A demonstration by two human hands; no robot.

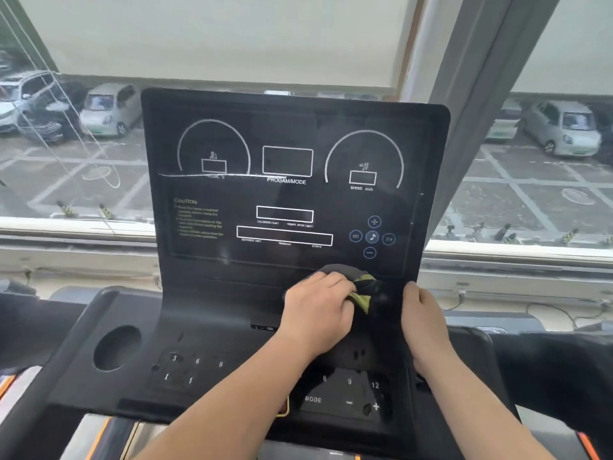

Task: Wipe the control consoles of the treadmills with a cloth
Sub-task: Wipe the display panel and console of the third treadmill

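Behind the window (99, 180) parked cars (109, 109) stood in rows, and before the glass rose the black console (232, 280) of one treadmill. The left hand (316, 310) held a dark cloth (360, 280) with a yellow-green edge bunched under curled fingers and thumb, pressed against the lower right of the upright panel, just below the round music buttons (372, 237). The right hand (424, 320) lay along the console's right edge, seemingly to steady it; whether its fingers wrapped round the edge could not be told. The wipe seemed to be partway through: the display looked fairly even and dull, though a pale line (205, 175) crossed its left half, smear or film edge, hard to say. The flat deck below, with the number keys (338, 391) and the cup hole (116, 348), showed blotchy marks and probably had yet to be wiped. Other treadmills' consoles were out of sight, so by the task's wording they likely remained.
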